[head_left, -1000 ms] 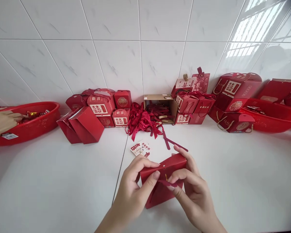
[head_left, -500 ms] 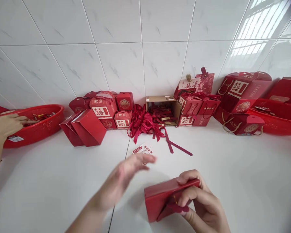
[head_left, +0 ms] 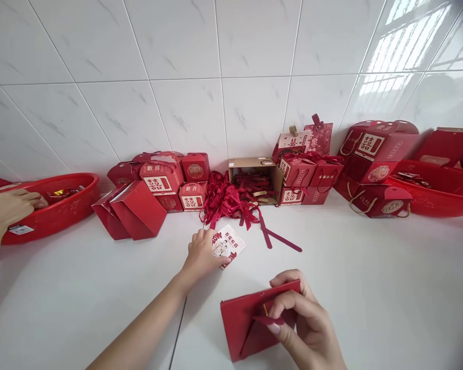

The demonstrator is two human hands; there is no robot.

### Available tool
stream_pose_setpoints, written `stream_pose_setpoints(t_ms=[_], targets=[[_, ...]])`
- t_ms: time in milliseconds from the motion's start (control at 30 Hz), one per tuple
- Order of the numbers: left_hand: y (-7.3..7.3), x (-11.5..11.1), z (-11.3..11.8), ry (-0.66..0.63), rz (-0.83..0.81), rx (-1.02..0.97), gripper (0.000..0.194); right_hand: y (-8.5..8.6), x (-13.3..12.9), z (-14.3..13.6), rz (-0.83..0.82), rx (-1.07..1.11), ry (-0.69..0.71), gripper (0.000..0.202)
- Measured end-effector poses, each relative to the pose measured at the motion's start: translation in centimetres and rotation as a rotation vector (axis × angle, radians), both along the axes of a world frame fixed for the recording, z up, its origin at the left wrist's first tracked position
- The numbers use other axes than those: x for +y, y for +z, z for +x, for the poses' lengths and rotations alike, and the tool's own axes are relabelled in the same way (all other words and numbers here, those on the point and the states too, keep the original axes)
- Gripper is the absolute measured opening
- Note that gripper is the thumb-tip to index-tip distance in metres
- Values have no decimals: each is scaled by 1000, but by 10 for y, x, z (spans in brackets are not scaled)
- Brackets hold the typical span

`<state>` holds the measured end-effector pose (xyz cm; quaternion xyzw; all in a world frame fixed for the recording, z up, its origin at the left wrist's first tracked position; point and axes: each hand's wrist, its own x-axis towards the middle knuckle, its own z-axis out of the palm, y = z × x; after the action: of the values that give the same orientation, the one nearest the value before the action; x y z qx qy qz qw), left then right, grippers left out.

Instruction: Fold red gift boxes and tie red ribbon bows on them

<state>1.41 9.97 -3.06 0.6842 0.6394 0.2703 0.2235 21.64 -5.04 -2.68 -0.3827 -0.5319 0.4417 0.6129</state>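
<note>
My left hand (head_left: pixel 202 254) grips the edges of a white card (head_left: pixel 228 245) with red characters and a small couple printed on it. Its thumb lies at the near edge and its fingers at the far left side. Closer to me, my right hand (head_left: pixel 306 318) holds a red gift box (head_left: pixel 239 324), tilted above the table. Thumb and index finger pinch a dark red strap (head_left: pixel 268 319) on the box, beside a small gold piece. Palm and lower fingers hide the box's right side.
Another person's hand (head_left: pixel 17 205) reaches into a red basket (head_left: pixel 54 218) at left. Folded red boxes (head_left: pixel 139 210), a ribbon heap (head_left: pixel 224 198), an open carton (head_left: pixel 250 163) of straps and stacked gift boxes (head_left: pixel 386 141) line the tiled wall. Loose straps (head_left: pixel 281 240) lie in front; another basket (head_left: pixel 440 198) stands right.
My left hand, in mid-air before, has come down onto the card and closed on it. The gift box in my right hand has turned slightly and moved left in view.
</note>
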Motion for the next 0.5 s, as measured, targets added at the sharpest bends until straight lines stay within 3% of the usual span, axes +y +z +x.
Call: stream_pose_setpoints(t_ms=[133, 267, 400, 500], targets=[[9, -4, -3, -12, 9, -237, 36, 3, 2, 3, 36, -66, -18, 10], [35, -18, -6, -40, 43, -478, 47, 5, 4, 9, 135, -171, 22, 5], [70, -62, -11, -80, 97, -850, 63, 5, 4, 9, 140, -155, 27, 5], [85, -101, -13, -111, 110, -1040, 74, 6, 3, 9, 128, -145, 46, 5]])
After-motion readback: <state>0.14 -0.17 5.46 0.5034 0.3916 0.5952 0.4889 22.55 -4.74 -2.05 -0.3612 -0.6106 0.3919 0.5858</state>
